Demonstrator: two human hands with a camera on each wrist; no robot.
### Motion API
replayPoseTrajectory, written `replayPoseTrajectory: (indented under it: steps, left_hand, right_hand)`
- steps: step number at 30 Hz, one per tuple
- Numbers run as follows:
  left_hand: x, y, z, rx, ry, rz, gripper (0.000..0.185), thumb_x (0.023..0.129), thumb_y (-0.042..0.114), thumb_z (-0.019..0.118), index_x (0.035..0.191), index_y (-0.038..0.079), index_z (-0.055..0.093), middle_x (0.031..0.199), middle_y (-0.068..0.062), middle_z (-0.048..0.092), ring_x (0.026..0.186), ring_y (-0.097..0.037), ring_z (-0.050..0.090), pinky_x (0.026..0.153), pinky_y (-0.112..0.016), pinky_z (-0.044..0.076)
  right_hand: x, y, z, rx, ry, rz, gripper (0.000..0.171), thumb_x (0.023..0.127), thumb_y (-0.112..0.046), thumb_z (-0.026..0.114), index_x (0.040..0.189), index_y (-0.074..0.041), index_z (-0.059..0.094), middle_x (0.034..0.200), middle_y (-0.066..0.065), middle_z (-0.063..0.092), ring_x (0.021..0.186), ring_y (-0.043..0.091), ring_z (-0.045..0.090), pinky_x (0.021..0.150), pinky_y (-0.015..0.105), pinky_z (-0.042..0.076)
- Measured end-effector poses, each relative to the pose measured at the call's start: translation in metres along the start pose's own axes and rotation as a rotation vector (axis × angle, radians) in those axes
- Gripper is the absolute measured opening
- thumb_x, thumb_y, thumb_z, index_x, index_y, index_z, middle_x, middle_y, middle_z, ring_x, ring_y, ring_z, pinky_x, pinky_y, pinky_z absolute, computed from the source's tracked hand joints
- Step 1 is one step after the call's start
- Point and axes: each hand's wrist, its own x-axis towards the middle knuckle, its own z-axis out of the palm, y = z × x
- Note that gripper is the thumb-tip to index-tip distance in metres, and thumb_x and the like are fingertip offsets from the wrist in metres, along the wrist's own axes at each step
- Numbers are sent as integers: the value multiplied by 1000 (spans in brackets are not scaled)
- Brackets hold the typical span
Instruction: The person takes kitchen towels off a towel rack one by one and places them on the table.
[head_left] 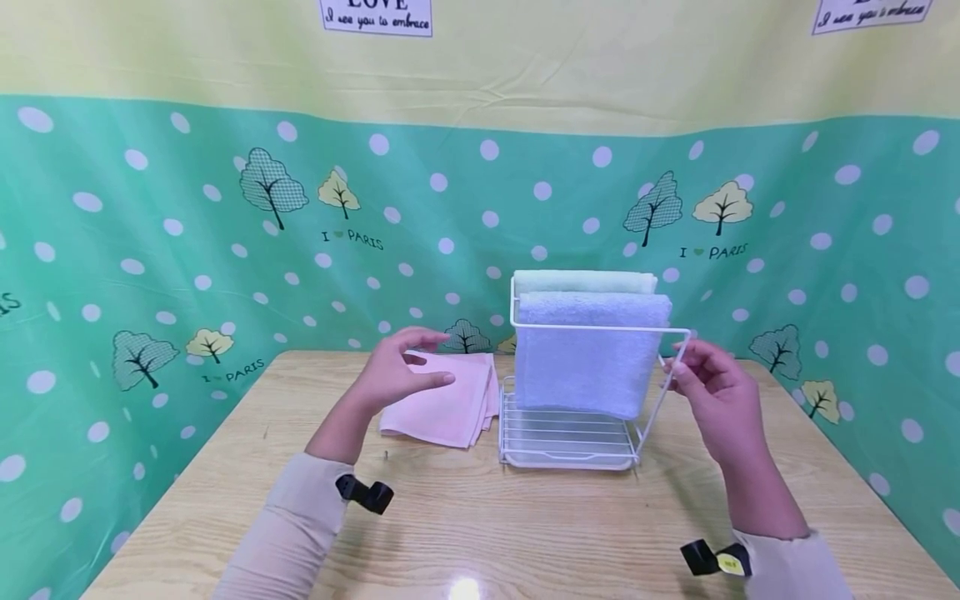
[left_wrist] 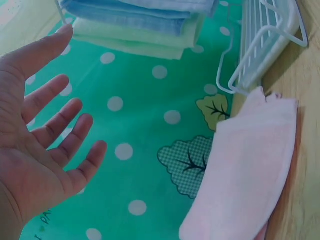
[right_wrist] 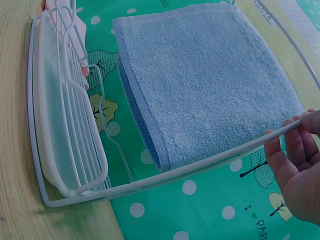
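Note:
A white wire rack (head_left: 568, 457) with a tray at its base stands on the table. Over its upper bars hang a blue towel (head_left: 588, 367) and, behind it, a pale green towel (head_left: 585, 282). My right hand (head_left: 716, 396) pinches the rack's right upright near the top; the right wrist view shows thumb and fingers on that bar (right_wrist: 215, 162). My left hand (head_left: 401, 371) is in the air left of the rack, fingers spread and nothing in them. Below and behind it a folded pink towel (head_left: 442, 408) lies on the table, apart from the hand in the left wrist view.
The wooden table (head_left: 480, 525) backs onto a green curtain (head_left: 420, 233) with white dots and printed trees. The pink towel lies close to the rack's left side. A black wrist camera (head_left: 367, 493) sits on my left sleeve, another (head_left: 708, 558) on the right.

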Motion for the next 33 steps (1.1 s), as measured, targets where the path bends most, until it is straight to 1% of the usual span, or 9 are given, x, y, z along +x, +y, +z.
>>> replayPoseTrajectory:
  steps: [3,6,10,13,19,26,30,33]
  left_hand:
    - [1,7,0,-24,-9,9,55,73,22,88,123,10,67,125,-7,60,115,-31,56,92,-44,51]
    - [1,13,0,-46,-27,17,56,74,21,87,125,10,66,127,-7,59,115,-30,56,93,-44,51]
    - [2,21,0,-45,-62,23,58,74,22,87,127,13,64,129,-5,58,116,-27,56,93,-43,51]
    - [3,28,-1,-45,-79,31,58,75,22,86,128,15,64,129,-2,57,116,-25,55,93,-42,50]
    - [6,42,-2,-57,-86,52,60,74,19,87,128,13,64,129,-1,56,114,-22,54,93,-42,50]
    - [9,56,1,-74,-90,80,61,73,17,87,128,9,63,129,-5,56,116,-34,53,94,-44,50]
    - [10,61,3,-77,-89,77,57,75,17,86,127,11,64,128,-4,57,115,-30,54,94,-44,50]
    - [10,67,6,-81,-100,93,56,76,16,85,128,12,64,127,-2,57,115,-28,55,95,-46,50]
  right_hand:
    - [0,0,0,8,0,-1,26,96,1,58,121,8,58,96,5,61,87,14,59,74,18,55]
    - [0,0,0,5,-1,0,25,96,1,58,120,6,59,97,6,60,87,14,59,74,18,55]
    - [-1,0,0,-12,3,8,24,96,0,58,120,4,60,97,6,60,87,14,59,74,18,55]
    - [-1,-1,0,-25,11,17,25,96,-1,58,121,4,60,97,6,61,88,14,59,74,18,55]
    - [0,-2,1,-32,8,18,24,97,-1,57,120,3,60,98,6,59,87,14,58,75,18,55]
    - [-1,-2,0,-40,14,19,24,97,-2,58,120,2,61,98,6,60,88,13,58,75,17,54]
    - [-1,-1,0,-19,4,11,25,96,-2,59,120,4,60,97,6,60,87,15,58,74,17,54]
    - [-1,-1,0,-3,-2,3,24,96,-2,59,120,4,60,96,6,60,86,15,58,74,17,55]
